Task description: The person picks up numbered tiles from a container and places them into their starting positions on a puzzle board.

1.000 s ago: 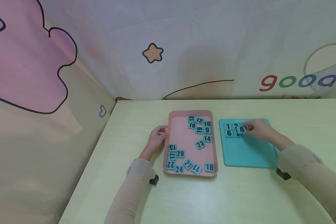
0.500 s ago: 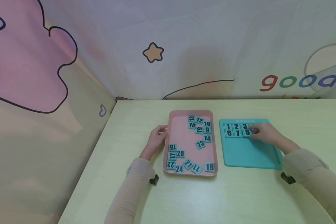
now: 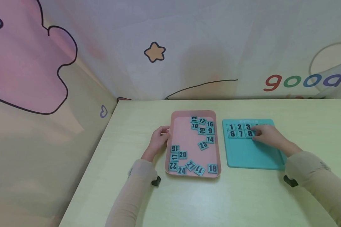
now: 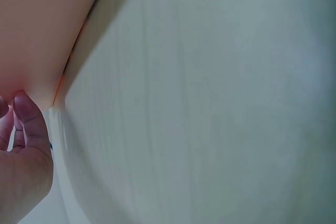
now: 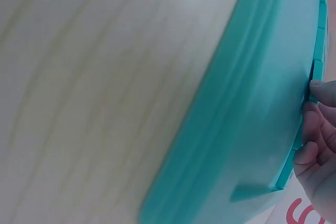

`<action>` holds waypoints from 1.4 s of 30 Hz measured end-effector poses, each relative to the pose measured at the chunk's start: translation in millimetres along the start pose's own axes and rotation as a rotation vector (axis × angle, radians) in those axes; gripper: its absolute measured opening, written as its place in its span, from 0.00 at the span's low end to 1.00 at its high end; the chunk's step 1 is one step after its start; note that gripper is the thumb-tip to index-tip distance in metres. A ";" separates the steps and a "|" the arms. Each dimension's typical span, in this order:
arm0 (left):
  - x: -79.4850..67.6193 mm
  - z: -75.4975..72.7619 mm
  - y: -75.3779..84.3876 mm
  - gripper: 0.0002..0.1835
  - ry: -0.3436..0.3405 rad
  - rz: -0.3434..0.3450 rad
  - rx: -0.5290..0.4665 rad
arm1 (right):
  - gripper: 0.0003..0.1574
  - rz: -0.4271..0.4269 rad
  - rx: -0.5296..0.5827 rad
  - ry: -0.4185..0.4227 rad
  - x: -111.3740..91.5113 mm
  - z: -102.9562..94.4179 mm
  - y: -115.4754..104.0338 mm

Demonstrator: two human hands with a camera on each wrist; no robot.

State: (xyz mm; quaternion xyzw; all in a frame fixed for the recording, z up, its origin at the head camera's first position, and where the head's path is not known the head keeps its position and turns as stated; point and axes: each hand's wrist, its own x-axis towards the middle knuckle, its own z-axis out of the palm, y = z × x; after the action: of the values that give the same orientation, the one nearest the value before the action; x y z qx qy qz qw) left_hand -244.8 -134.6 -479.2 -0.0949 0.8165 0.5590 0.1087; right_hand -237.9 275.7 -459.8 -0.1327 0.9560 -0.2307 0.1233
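Observation:
My right hand (image 3: 267, 135) is over the turquoise board (image 3: 253, 157), thumb and finger pinching the number tile 8 (image 3: 249, 133) at its right side. That tile lies in the second row beside tiles 6 (image 3: 232, 134) and 7 (image 3: 241, 134). Above are tiles 1 (image 3: 231, 126), 2 (image 3: 239, 126) and 3 (image 3: 247, 126); the fingers partly hide what lies further right. In the right wrist view, the fingertips (image 5: 316, 88) meet a row of tile edges. My left hand (image 3: 158, 138), fingers loosely bent, touches the left side of the pink tray (image 3: 187, 135).
Several loose number tiles lie in the tray, some along its upper right side, among them 9 (image 3: 210, 130), others near the bottom, such as 24 (image 3: 182, 170). Tray and board stand side by side on a pale wooden table (image 3: 193, 201). A printed cloth (image 3: 199, 47) hangs behind.
Tile 8, earlier tilted above the board and covering parts of tiles 2 and 7, has moved right and down into line beside 7. The left hand stays at the tray.

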 end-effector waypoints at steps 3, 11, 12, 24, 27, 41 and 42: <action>0.8 -0.6 -0.3 0.17 0.002 0.002 0.004 | 0.26 0.006 0.004 0.000 0.1 -0.1 -2.0; 2.9 -0.3 -1.4 0.17 0.005 0.010 0.015 | 0.27 0.020 0.009 -0.028 2.2 -0.8 -2.6; 3.0 -0.3 -1.5 0.17 0.006 0.010 0.017 | 0.27 0.024 0.006 -0.033 2.7 -1.1 -2.6; 2.6 -1.0 -2.3 0.17 0.003 -0.016 0.007 | 0.24 -0.017 -0.022 0.100 6.4 -10.4 -27.8; 2.7 -1.2 -2.4 0.17 0.003 -0.017 0.005 | 0.24 -0.054 -0.007 0.124 8.9 -9.9 -39.2; 4.1 -0.3 -3.3 0.16 0.009 0.011 0.004 | 0.24 -0.158 0.071 0.087 29.1 11.1 -89.2; 3.6 -0.3 -3.2 0.17 0.009 0.014 -0.002 | 0.23 -0.171 0.065 0.088 31.0 13.0 -91.8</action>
State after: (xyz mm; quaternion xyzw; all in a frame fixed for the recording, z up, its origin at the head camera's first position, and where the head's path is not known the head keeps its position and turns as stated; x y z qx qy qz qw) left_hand -247.4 -136.1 -482.9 -0.0919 0.8171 0.5601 0.1011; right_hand -245.0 182.0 -433.0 -0.1994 0.9377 -0.2769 0.0655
